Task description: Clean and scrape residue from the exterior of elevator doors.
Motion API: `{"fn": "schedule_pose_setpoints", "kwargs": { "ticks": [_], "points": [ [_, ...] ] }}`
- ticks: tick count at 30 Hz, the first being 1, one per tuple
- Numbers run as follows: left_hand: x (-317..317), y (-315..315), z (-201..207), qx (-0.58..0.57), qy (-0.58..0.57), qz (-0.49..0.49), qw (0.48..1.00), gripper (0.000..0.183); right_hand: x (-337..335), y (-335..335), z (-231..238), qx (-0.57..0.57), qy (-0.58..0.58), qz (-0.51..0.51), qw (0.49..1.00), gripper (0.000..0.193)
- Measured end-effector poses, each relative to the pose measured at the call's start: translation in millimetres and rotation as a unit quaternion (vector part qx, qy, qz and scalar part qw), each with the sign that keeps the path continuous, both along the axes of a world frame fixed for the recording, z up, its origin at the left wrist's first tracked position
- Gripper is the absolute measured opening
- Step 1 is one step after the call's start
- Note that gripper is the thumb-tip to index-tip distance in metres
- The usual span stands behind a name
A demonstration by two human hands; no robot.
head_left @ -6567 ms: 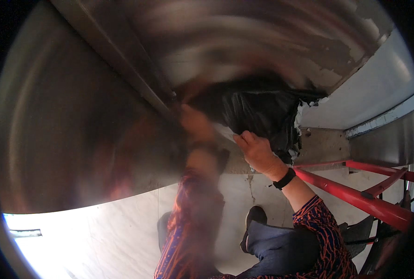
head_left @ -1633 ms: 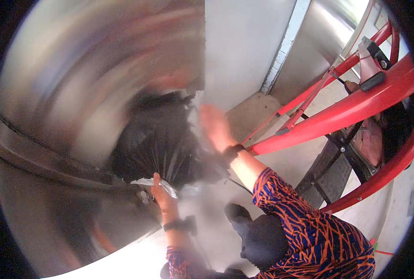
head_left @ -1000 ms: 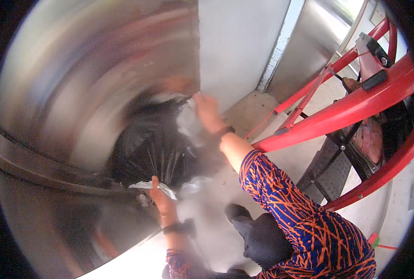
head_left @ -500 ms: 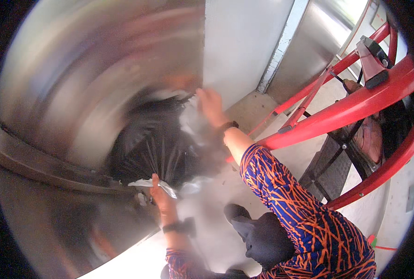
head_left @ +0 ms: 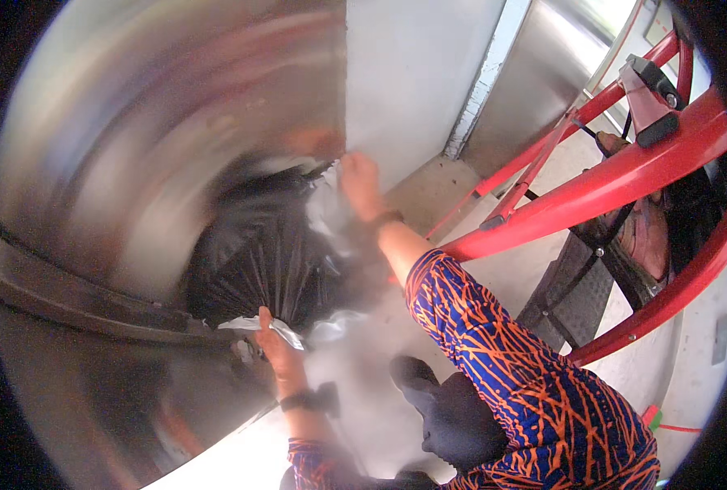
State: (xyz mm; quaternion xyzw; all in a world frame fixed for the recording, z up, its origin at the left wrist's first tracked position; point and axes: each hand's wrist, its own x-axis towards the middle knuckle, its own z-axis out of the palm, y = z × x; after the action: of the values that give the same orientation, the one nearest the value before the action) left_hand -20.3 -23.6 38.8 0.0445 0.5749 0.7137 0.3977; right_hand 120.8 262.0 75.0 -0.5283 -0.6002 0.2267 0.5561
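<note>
A black plastic bag [head_left: 253,269] with a pale silvery edge is stretched between my two hands, its film pleated toward the left hand. My left hand [head_left: 277,347] is closed on the near edge, thumb up, with whitish film showing on both sides. At the far right edge my right hand [head_left: 360,186] is closed on the bag beside its crumpled silvery part. Both wrists wear dark bands. Haze or blur hides the bag's lower right side, and I cannot make out anything inside it.
A shiny metal wall [head_left: 200,98] with a ledge [head_left: 86,294] stands close on the left. A pale panel [head_left: 412,73] rises behind my right hand. At right stands a red tubular frame [head_left: 600,192] with black parts. A dark grey shape [head_left: 465,420] lies below my arms.
My hands, the bag and the red frame sit slightly further left in the picture. Both hands keep their grip; the bag's pleated film shows a little more clearly.
</note>
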Motion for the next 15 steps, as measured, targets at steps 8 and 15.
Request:
{"fn": "schedule_pose_setpoints", "kwargs": {
  "ticks": [8, 15],
  "points": [
    [-5.2, 1.9, -5.2, 0.046, -0.031, 0.002, 0.998, 0.042, -5.6, 9.2, -8.6, 0.005, -0.033, -0.044, 0.998, 0.028],
    [-1.2, 3.4, 7.6, 0.021, -0.045, 0.019, 0.999, 0.046, 6.9, -15.3, -42.4, -0.08, 0.086, 0.049, 0.992, 0.035]
  ]
}}
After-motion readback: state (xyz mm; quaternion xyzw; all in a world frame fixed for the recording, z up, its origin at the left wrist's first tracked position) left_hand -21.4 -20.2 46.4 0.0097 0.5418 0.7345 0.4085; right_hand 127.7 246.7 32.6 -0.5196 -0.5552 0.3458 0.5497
